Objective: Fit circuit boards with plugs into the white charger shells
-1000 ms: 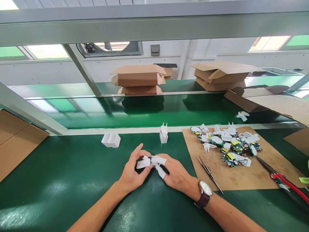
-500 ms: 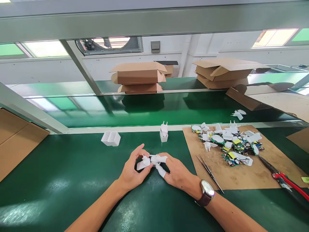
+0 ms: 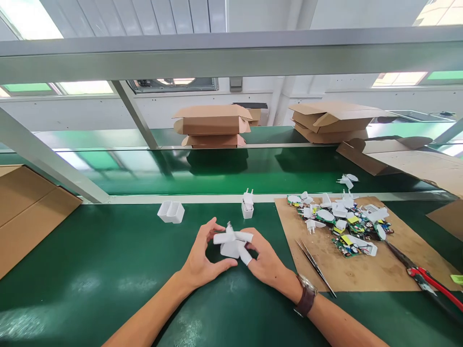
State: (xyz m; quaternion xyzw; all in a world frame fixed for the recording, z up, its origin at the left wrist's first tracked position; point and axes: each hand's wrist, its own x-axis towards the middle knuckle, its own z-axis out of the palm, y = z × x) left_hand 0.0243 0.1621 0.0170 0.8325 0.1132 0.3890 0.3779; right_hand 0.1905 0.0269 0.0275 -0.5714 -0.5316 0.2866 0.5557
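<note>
My right hand [image 3: 269, 265], with white covers on its thumb and index finger, pinches a white plug casing [image 3: 230, 249] above the green work surface. A blurred tip, perhaps a prong, points up from the casing. On the other side, my left hand [image 3: 200, 262] is spread around the casing, its thumb stretched under the near edge; whether it touches cannot be seen. Beyond the hands, a white two-compartment holder [image 3: 171, 212] stands to the left. A small white case [image 3: 248, 208] with a pronged plug part in it stands upright ahead.
At right, a brown board [image 3: 304, 277] bears a pile of circuit boards and white plug parts [image 3: 340, 217], tweezers [image 3: 315, 267] and red-handled pliers [image 3: 421, 274]. Cardboard boxes [image 3: 213, 123] stand on the far ledge. A large carton [image 3: 32, 212] borders the left side.
The view has tilted upward. The white casing has been turned over in my right hand. My left fingers, earlier gripping the white piece, have come away from it and spread.
</note>
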